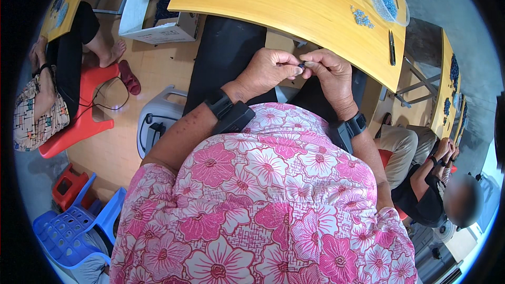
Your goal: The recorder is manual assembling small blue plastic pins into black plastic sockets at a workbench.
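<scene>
Fingers (pixel 294 71) of the left hand (pixel 265 76) and right hand (pixel 333 78) are pinched on a small dark piece (pixel 301 65), held above the legs (pixel 226 44) just beside the near edge of the table (pixel 273 2) — probably light, stiff and easily dropped, so best gripped at its ends. Freer room is offered toward the floral shirt (pixel 263 179).

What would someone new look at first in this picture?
Probably the pink flowery shirt, which fills the lower middle. Just above it, the left hand and right hand pinch a tiny dark piece between them, by the edge of the yellow table. Over on the left, a bright red stool catches the eye too.
</scene>
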The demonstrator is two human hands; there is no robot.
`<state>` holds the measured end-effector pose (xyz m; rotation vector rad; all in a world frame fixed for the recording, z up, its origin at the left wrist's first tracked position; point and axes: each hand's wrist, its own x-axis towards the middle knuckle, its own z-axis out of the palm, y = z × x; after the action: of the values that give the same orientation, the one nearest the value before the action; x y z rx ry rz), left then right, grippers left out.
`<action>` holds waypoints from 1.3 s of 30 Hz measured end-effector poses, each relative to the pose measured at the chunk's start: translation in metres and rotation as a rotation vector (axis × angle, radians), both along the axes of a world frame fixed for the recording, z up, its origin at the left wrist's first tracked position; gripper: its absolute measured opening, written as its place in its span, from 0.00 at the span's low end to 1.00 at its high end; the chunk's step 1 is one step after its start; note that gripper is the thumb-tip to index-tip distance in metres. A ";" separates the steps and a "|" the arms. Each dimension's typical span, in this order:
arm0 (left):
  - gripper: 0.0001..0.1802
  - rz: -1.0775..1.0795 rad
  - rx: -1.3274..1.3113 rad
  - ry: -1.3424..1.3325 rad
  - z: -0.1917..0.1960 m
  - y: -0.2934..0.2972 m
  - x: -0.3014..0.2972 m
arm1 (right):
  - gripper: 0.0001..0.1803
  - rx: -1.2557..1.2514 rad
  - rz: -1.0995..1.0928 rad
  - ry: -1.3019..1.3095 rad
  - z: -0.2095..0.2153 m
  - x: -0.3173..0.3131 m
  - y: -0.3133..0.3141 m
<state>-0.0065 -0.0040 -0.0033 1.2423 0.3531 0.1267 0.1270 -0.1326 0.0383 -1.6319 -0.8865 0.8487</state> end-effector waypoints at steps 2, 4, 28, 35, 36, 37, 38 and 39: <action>0.07 -0.001 0.000 0.002 -0.001 -0.001 -0.001 | 0.09 -0.003 0.003 -0.011 0.000 -0.001 0.000; 0.07 -0.002 -0.001 0.004 0.000 -0.001 -0.001 | 0.10 0.023 0.000 -0.009 -0.002 -0.002 -0.002; 0.07 0.018 -0.210 -0.014 -0.002 -0.002 -0.007 | 0.13 0.034 0.063 -0.207 -0.006 -0.005 0.003; 0.08 0.017 -0.170 0.018 0.002 0.001 -0.003 | 0.13 0.015 0.106 -0.268 -0.005 0.002 0.002; 0.08 0.018 -0.167 0.027 0.002 0.002 -0.003 | 0.13 0.025 0.104 -0.217 -0.003 0.002 0.002; 0.08 0.018 -0.168 0.027 0.002 0.002 -0.002 | 0.12 0.034 0.101 -0.166 -0.002 0.001 0.003; 0.08 0.027 -0.151 0.009 0.002 0.003 -0.002 | 0.12 0.032 0.099 -0.166 -0.003 0.001 0.003; 0.08 0.036 -0.133 -0.010 0.002 0.003 -0.002 | 0.11 0.030 0.070 -0.104 -0.005 0.001 0.004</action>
<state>-0.0088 -0.0011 -0.0017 1.1037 0.3697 0.1382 0.1280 -0.1287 0.0337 -1.6390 -1.0294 0.8007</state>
